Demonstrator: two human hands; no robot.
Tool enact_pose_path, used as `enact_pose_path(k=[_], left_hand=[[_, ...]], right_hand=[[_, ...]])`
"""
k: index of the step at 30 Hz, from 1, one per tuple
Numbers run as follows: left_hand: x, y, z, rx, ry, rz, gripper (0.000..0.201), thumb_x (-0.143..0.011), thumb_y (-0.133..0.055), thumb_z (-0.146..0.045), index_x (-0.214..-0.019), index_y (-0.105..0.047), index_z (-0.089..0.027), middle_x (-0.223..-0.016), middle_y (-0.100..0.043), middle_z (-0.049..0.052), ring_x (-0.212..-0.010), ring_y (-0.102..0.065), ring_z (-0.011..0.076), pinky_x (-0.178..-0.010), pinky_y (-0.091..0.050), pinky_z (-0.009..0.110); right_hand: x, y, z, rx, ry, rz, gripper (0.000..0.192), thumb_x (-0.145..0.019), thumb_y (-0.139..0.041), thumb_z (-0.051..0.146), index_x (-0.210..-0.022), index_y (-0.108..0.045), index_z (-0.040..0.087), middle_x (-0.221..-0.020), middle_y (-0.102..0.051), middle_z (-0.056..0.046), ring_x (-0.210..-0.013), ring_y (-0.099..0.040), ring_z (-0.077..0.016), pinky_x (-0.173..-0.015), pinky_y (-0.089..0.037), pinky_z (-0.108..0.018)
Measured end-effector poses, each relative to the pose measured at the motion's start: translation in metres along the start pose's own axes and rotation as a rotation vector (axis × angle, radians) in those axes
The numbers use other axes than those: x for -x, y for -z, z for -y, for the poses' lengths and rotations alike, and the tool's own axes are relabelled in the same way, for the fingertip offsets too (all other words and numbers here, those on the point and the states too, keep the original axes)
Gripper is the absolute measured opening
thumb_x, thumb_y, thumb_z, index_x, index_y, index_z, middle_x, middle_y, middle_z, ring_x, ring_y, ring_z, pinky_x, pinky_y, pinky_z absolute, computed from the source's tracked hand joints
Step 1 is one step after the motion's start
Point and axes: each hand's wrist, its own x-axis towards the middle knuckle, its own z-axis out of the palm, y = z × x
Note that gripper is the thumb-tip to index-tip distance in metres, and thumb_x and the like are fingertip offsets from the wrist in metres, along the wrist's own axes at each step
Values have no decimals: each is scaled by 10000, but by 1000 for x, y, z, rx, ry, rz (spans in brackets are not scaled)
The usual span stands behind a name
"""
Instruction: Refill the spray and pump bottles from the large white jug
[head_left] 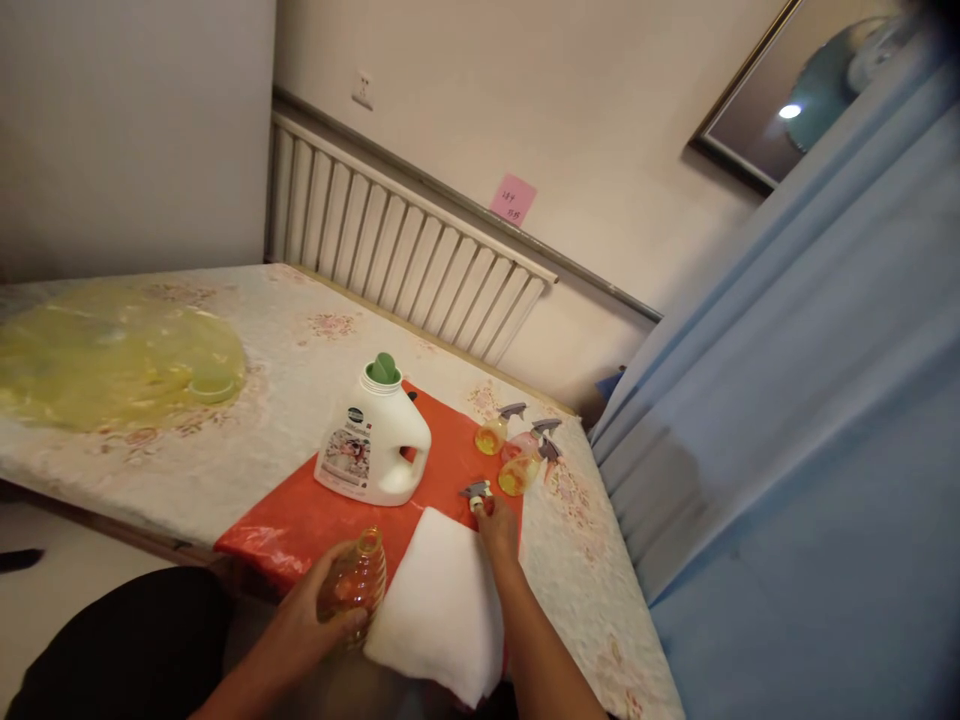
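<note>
My left hand (319, 608) is wrapped round a clear ribbed spray bottle (366, 572), whose open neck points up. The red sheet shows through it, so I cannot tell whether liquid is inside. At the right side of the red plastic sheet (277, 520), the fingers of my right hand (498, 532) close on a grey and white trigger spray head (477, 492). Between my hands lies a folded white cloth (442, 605). Beyond it stands a large white jug (379, 445) with a handle and a label; something green (384, 368) sits in its mouth.
Several small spray bottles (519, 475) with grey trigger heads stand behind my right hand. A yellow translucent plastic bag (112, 350) and a pale green round lid (212, 387) lie far left. The floral-covered surface (300, 350) borders a radiator (405, 240); a blue curtain (787, 400) hangs right.
</note>
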Motion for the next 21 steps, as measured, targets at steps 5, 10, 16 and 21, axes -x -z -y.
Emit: enact_pose_path(k=[5,10,16,21], left_hand=[[-17,-4,-19,46,-51,104,659,-710,-708,-314,-1316,-469,-209,-1388,-580,102,-1297,-526,303,-1074,-457,427],[-49,-9,-32,-14,-99,207,713,-617,-629,-135,-1312,-492,-215,-1366,-597,71,-1303,-511,294,-1094,-413,406],[-87,-5,-35,21,-164,538,788,-578,-656,-124,-1335,-511,-287,-1361,-598,26,-1265,-531,312,-1020,-469,389],[-102,0,-25,60,-133,626,811,-542,-730,-124,-1313,-541,-290,-1360,-596,31,-1268,-521,335,-1039,-447,411]], right_hand=[[0,-4,29,-206,57,76,163,-635,-656,242,-782,-702,189,-647,-652,27,-634,-588,-172,-615,-459,-260],[3,-18,75,-420,98,201,284,-641,-708,257,-914,-696,176,-754,-709,-2,-722,-668,-172,-702,-537,-295],[0,-39,119,-539,114,351,377,-615,-753,204,-986,-686,184,-928,-757,-55,-911,-711,-220,-857,-549,-375],[-10,-61,130,-552,145,493,314,-628,-784,211,-937,-728,224,-965,-759,-41,-930,-696,-232,-869,-532,-373]])
